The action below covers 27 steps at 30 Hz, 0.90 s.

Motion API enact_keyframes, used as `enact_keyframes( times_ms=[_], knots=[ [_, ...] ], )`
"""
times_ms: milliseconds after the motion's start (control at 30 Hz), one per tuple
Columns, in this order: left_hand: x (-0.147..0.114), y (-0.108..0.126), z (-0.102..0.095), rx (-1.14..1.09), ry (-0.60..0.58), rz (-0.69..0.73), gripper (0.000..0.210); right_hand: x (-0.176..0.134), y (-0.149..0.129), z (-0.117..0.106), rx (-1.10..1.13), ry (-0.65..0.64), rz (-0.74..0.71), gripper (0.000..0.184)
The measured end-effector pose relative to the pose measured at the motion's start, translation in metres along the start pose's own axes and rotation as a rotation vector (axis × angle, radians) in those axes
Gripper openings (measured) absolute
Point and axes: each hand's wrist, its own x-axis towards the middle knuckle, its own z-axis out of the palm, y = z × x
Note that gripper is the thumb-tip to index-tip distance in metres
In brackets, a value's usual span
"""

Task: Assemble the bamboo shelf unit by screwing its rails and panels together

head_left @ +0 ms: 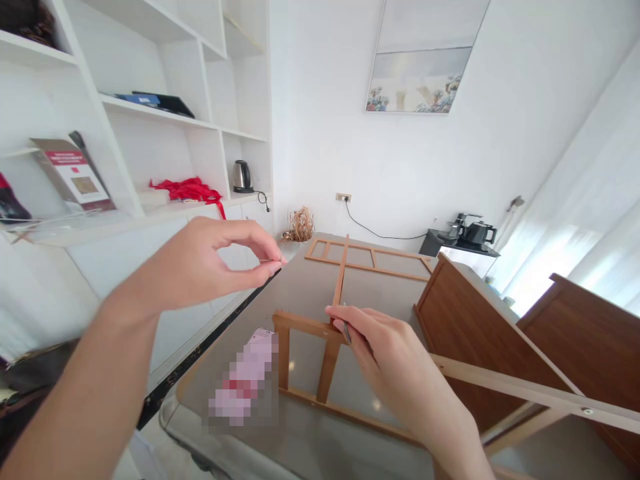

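Observation:
My left hand (pixel 205 263) is raised above the left side of the table, thumb and forefinger pinched together. Something thin and tiny shows between those fingertips, too small to name. My right hand (pixel 387 347) is closed around a thin grey metal piece (pixel 346 331), most of it hidden by the fingers. Its fingertips are at the joint between a long wooden slat (pixel 341 273) and the near wooden frame (pixel 305 325). This frame has crossbars and lies on the grey table (pixel 240 373). Several small screws (pixel 270 313) seem to lie by its left corner.
A blurred-out phone (pixel 245 380) lies left of the near frame. Farther back is another wooden frame (pixel 373 260). Brown wooden panels (pixel 490 327) and a light wooden rail (pixel 520 388) stand at the right. White shelves (pixel 150 127) line the left wall.

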Motion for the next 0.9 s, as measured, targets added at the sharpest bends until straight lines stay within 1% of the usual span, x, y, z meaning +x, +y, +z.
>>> enact_keyframes(
  times_ms=[33,67,100,133,167,200,267,333,367,467,533,700,767,900],
  knots=[
    [-0.005,0.016,-0.001,-0.032,0.117,0.049,0.006,0.0,-0.001,-0.001,0.01,0.007,-0.006,0.033],
    [-0.01,0.031,0.0,-0.051,0.227,0.057,0.005,0.001,-0.002,-0.001,0.025,0.014,-0.011,0.034],
    [-0.015,0.044,0.004,-0.062,0.312,0.064,0.008,0.001,-0.002,-0.001,0.041,0.018,-0.015,0.034],
    [-0.02,0.055,0.008,-0.069,0.354,0.065,0.012,0.002,-0.002,-0.001,0.051,0.02,-0.019,0.033],
    [-0.023,0.065,0.013,-0.086,0.37,0.097,0.016,0.002,-0.002,-0.001,0.054,0.021,-0.024,0.033],
    [-0.026,0.072,0.018,-0.102,0.361,0.122,0.019,0.003,-0.001,-0.001,0.05,0.025,-0.031,0.032],
    [-0.031,0.079,0.025,-0.124,0.269,0.175,0.024,0.003,0.001,-0.001,0.029,0.033,-0.048,0.031],
    [-0.035,0.079,0.028,-0.104,0.194,0.207,0.029,0.003,0.002,0.0,0.018,0.042,-0.072,0.031],
    [-0.036,0.077,0.028,-0.084,0.182,0.203,0.03,0.003,0.002,0.001,0.016,0.046,-0.083,0.032],
    [-0.041,0.071,0.029,-0.051,0.212,0.133,0.027,0.004,0.003,0.003,0.0,0.064,-0.106,0.032],
    [-0.045,0.068,0.033,-0.055,0.209,0.074,0.024,0.004,0.003,0.005,-0.016,0.076,-0.117,0.032],
    [-0.049,0.058,0.053,-0.084,0.043,-0.025,0.018,0.005,0.007,0.007,0.015,0.083,-0.137,0.036],
    [-0.047,0.053,0.059,-0.074,0.036,-0.044,0.019,0.005,0.009,0.008,0.025,0.088,-0.148,0.037],
    [-0.044,0.048,0.063,-0.063,0.093,-0.026,0.017,0.006,0.01,0.011,-0.004,0.059,-0.153,0.038]
  ],
)
